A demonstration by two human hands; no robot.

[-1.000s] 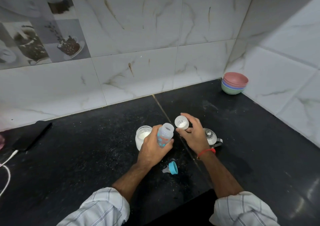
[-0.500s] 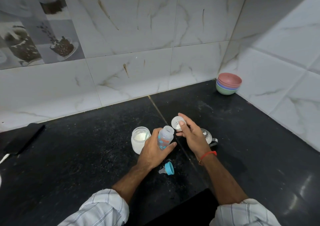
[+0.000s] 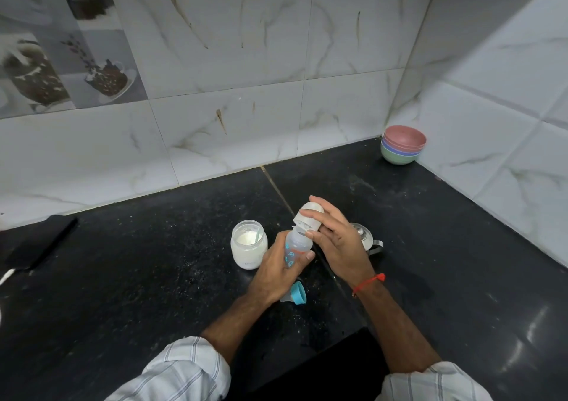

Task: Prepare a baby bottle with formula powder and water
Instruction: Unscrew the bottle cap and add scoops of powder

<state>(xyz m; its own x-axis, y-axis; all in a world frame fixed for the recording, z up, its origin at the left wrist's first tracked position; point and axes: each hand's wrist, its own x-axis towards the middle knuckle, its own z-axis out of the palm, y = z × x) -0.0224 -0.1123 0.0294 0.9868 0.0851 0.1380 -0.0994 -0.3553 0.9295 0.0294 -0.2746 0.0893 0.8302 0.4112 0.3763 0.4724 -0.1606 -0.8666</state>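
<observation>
A translucent baby bottle point(image 3: 295, 244) with blue leaf prints stands open on the black counter, gripped around its body by my left hand point(image 3: 276, 270). My right hand point(image 3: 336, 242) holds a small white cap point(image 3: 309, 220) tipped mouth-down over the bottle's neck. An open glass jar of white formula powder point(image 3: 248, 244), with a scoop handle leaning inside, stands just left of the bottle. The blue-ringed nipple point(image 3: 294, 293) lies on its side on the counter, below my left hand.
A small steel pot point(image 3: 367, 240) sits behind my right hand. Stacked coloured bowls point(image 3: 402, 144) stand in the back right corner against the tiled walls. A black phone point(image 3: 37, 242) with a white cable lies at the far left. Powder specks dot the counter point(image 3: 153, 277).
My right hand has tipped the white cap from mouth-up beside the bottle to mouth-down over the bottle's neck. My left hand has kept its grip on the bottle.
</observation>
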